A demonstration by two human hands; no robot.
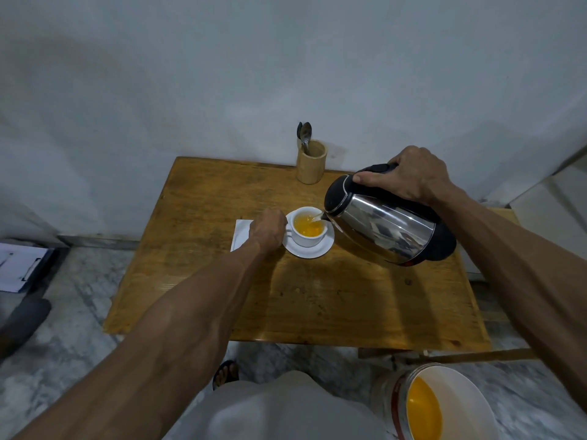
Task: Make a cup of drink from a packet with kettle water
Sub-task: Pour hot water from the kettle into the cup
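A white cup (309, 241) stands on a white saucer (324, 249) in the middle of the wooden table (317, 300). Orange-yellow liquid fills part of the cup. My right hand (409, 177) grips the black handle of a steel kettle (387, 233), which is tilted left with its spout over the cup's rim; a thin stream runs into the cup. My left hand (268, 231) is closed at the cup's left side, on its handle. A white packet or paper (241, 233) lies flat just left of that hand, partly hidden by it.
A wooden holder (312, 166) with spoons (305, 134) stands at the table's back edge against the wall. A white bucket (444, 404) of orange liquid sits on the floor at the lower right. A clipboard with papers (22, 268) lies on the floor at left.
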